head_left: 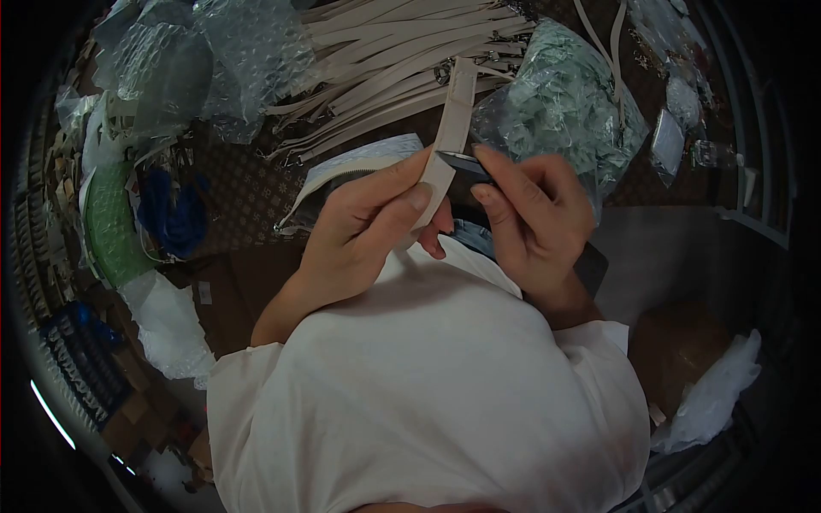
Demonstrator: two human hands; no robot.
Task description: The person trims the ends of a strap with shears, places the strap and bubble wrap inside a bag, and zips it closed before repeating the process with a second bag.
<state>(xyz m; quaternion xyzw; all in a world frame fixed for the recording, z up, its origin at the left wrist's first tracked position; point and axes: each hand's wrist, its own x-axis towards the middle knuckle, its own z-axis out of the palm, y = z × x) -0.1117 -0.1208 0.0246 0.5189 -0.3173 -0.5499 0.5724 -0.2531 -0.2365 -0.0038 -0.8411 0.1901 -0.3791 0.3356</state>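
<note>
My left hand (368,227) pinches a cream strap (457,111) between thumb and fingers, near a fold in the strap. The strap runs up from there to a metal clasp at its upper end. Opposite it, my right hand (543,214) is closed around a small dark tool (467,168) with a thin, shiny edge, which touches the strap beside my left thumb. Behind my left hand lies a light pouch (355,167) with a zipper edge, partly covered by the hand.
Many cream straps (385,68) with metal clasps lie across the patterned surface ahead. A clear bag of pale green packets (569,94) is at the right. Bubble wrap (248,56), a blue bundle (175,209) and a green wrapped item (118,222) are at the left.
</note>
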